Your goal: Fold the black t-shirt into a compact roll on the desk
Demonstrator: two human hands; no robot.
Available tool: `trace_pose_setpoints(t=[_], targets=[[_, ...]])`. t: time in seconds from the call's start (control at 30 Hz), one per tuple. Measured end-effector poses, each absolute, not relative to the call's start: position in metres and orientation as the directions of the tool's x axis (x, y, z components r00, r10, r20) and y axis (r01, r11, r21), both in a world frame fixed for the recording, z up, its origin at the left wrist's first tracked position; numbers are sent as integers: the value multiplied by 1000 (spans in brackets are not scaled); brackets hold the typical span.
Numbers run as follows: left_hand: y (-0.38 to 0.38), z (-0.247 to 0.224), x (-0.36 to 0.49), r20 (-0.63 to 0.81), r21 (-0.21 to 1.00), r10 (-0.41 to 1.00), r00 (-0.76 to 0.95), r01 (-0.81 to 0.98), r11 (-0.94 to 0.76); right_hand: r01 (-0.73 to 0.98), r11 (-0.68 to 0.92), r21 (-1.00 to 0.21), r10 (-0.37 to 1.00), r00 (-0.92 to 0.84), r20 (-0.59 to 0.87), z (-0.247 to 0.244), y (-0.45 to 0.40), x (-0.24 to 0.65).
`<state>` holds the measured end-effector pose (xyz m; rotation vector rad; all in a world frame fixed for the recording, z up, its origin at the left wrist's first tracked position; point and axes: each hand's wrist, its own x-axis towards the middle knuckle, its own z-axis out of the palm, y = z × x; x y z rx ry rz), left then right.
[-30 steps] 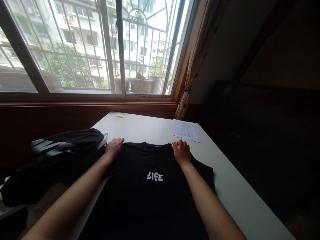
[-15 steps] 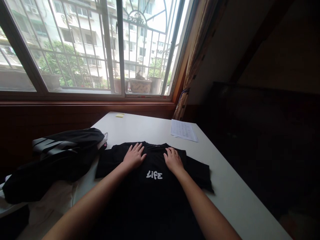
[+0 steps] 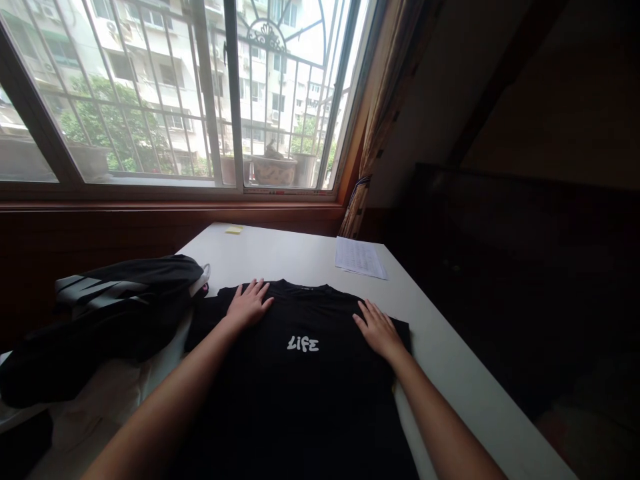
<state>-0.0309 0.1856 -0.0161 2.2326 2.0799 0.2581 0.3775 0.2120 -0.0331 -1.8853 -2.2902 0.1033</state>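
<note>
A small yellow slip (image 3: pixel 233 230) lies near the far left corner of the white surface (image 3: pixel 280 252), and sheets of paper (image 3: pixel 360 258) lie near the far right corner. To the left sits a heap of dark clothing (image 3: pixel 120 327) with pale stripes. Beyond the barred window (image 3: pixel 231 100) stand a patterned planter (image 3: pixel 273 171), green foliage (image 3: pixel 110 127) and a pale building (image 3: pixel 170 77). A patterned curtain (image 3: pixel 373 140), tied back, hangs at the window's right.

Daylight enters through a barred window (image 3: pixel 227 100) beside a tied curtain (image 3: pixel 363 170), leaving the right side dark.
</note>
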Motion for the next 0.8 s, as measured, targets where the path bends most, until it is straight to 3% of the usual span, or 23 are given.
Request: trace_pose_setpoints(t=[0.8], targets=[[155, -18, -97, 21, 104, 991, -131, 986, 128, 987, 104, -122, 993, -97, 65, -41, 213, 411]])
